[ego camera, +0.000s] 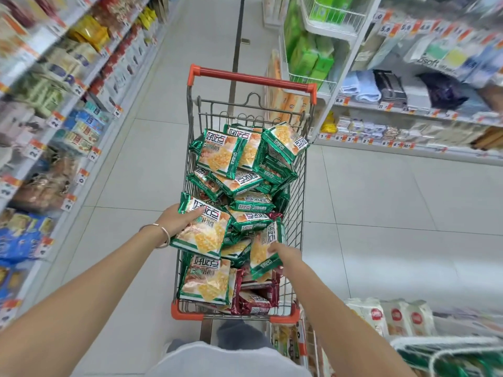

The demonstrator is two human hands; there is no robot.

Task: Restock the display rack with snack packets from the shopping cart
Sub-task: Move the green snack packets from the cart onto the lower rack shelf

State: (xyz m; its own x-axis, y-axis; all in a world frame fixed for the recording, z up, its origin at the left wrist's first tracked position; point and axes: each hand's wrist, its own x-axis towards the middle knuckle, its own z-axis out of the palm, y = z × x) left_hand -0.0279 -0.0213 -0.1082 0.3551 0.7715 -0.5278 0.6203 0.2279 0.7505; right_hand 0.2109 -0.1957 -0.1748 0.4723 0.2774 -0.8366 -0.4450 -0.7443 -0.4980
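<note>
In the shop aisle, a wire shopping cart (298, 213), red handle at its far end, orange corner guards at its near end. Heaped inside the cart up to the rim, green snack packets (234, 159), lying crosswise over one another. At the cart's near end, partly under the green ones, a few dark red packets (255, 297).

Over the cart's left rim, left grip (177, 220) clenched on the overhanging green packet (202, 232): thumb laid across the printed face, other fingers hidden beneath, packet flat-side up and jutting past the cart's left rim. On that wrist, a thin metal bangle (164, 236).

By the cart's right wall, right grip (285, 254) grasping the upright green packet (265, 250) at its edge, thumb on the front, remaining fingers out of sight behind. Packet standing nearly on end, its lower edge among the heap.

Left of the cart, snack shelves (68, 110) with price tags, too blurred to read. Right of the cart, shelves of folded towels and green packs (381, 104). Beneath the cart, pale floor tiles (367, 213). Which of these is the display rack to be restocked: cannot tell.
</note>
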